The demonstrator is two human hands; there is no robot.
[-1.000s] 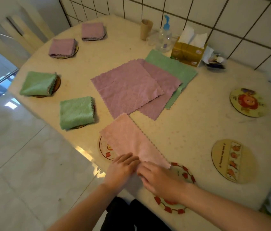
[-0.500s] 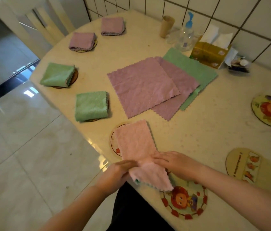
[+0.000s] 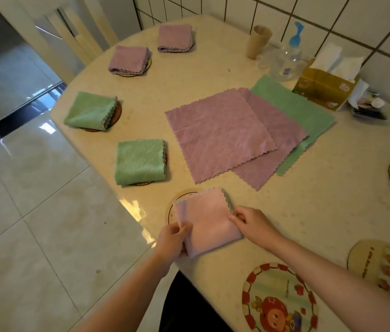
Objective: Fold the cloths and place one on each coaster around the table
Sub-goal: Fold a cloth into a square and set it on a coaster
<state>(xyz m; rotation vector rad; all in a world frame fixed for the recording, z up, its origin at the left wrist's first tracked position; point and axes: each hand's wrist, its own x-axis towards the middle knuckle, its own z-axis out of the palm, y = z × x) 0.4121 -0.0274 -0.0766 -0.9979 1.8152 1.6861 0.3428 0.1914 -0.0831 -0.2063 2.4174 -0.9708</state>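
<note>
Folded pink cloth (image 3: pixel 207 220) lies at the near table (image 3: pixel 321 200) edge, partly over a coaster (image 3: pixel 174 207); left hand (image 3: pixel 173 239) pinches its near-left corner, right hand (image 3: pixel 252 224) pinches its right edge. Beyond it, four folded cloths sit on coasters at left. Three unfolded cloths (image 3: pixel 220 133) overlap at centre.

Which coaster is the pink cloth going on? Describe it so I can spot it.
Start at the near edge of the round table, just past the two folded green cloths. The coaster peeks out under the pink cloth both hands hold. Unlike its bare neighbours on the right, it is mostly covered.
</note>
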